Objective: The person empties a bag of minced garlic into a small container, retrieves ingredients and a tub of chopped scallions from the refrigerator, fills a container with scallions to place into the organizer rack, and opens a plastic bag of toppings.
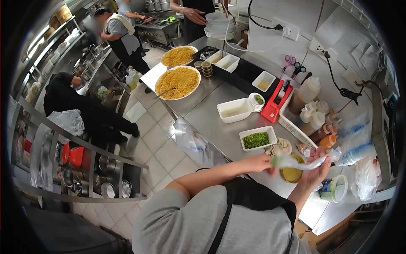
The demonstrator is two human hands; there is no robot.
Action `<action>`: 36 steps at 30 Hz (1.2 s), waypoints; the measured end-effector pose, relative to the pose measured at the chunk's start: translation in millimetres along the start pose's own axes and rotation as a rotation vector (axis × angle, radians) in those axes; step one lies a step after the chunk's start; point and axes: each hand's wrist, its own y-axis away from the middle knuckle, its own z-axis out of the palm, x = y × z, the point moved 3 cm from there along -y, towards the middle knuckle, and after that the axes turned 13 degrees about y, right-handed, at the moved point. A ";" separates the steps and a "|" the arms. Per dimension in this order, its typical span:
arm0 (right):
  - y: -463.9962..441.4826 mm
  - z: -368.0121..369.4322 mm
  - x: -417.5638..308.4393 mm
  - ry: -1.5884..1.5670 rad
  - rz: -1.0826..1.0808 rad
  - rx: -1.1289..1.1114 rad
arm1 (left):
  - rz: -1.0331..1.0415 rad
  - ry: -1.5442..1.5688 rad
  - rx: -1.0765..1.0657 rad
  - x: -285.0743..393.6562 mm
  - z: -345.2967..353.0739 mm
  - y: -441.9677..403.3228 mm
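Between my two hands stretches a clear plastic bag (pixel 298 162), blurred by motion, with a greenish patch near its left end. My left hand (pixel 263 164) is closed on the left end, its fingers smeared. At the other end my right hand (pixel 317 164) has its fingers curled round the plastic. Directly below the bag is a round container of yellowish sauce (pixel 291 174), partly covered by it. A white tray of chopped green herbs (pixel 256 140) stands just beyond my left hand, beside a crumpled beige cloth (pixel 279 146).
Two plates of noodles (pixel 177 82) sit at the counter's far left end. A red tape dispenser (pixel 275 100), white trays (pixel 234 110) and a basket of squeeze bottles (pixel 311 86) line the wall side. A clear tub (pixel 334 188) stands right. Several co-workers (pixel 120 38) are across the kitchen.
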 end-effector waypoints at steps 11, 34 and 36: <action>16.1 46.5 -11.2 0.859 -0.132 -0.088 | 0.959 -0.714 0.550 153.0 66.4 48.5; 44.0 25.6 12.9 0.654 0.044 0.170 | 0.482 -0.066 0.471 117.2 53.4 35.6; 48.5 33.1 22.3 0.643 0.130 -0.083 | 0.518 -0.008 0.492 119.2 46.7 36.1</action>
